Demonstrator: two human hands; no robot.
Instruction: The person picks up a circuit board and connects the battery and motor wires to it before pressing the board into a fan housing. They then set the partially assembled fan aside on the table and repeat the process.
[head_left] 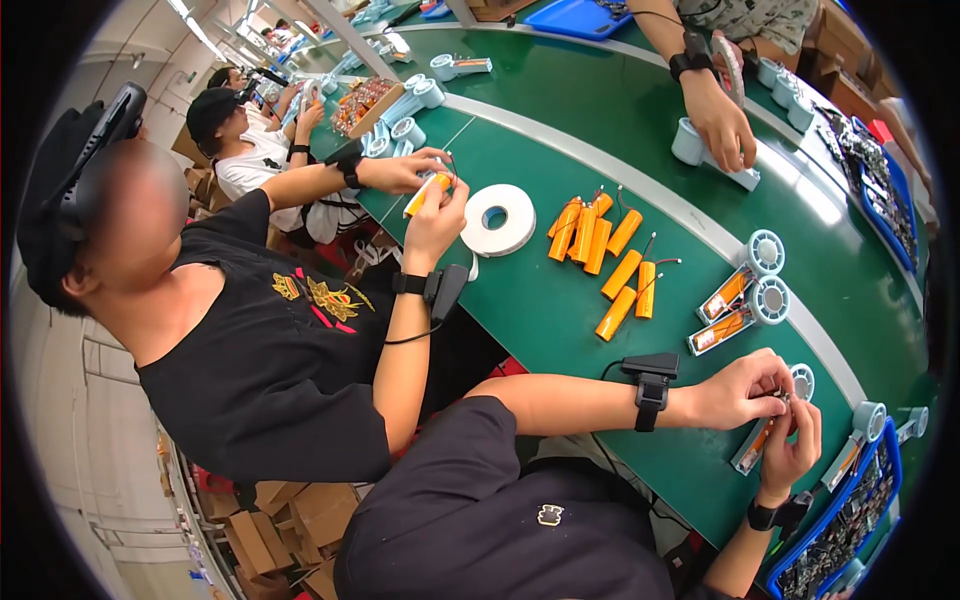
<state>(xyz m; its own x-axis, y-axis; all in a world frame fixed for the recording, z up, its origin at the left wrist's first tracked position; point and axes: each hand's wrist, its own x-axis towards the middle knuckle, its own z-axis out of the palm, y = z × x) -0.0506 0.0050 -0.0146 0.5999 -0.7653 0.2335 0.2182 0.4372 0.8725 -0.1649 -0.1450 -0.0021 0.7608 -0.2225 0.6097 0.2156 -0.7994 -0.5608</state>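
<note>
At the table's near right, my left hand (742,389) and my right hand (791,450) meet over a small light-blue handheld fan (748,456). Its round head shows just beyond my fingers, and its opened handle holds an orange battery. The fingertips of both hands are pinched together near the fan's neck. A tiny dark piece shows between them, too small to name. Farther up the table lie two similar open fans (722,330) with orange batteries in their handles. Loose orange batteries (592,245) with short wires are grouped to the left of these.
A blue tray (893,440) of small dark parts stands by my right hand, beside more fans. At my left, a co-worker holds an orange battery near a white tape roll (527,222). Across the green conveyor (600,100), another person's hand touches a fan body (690,142).
</note>
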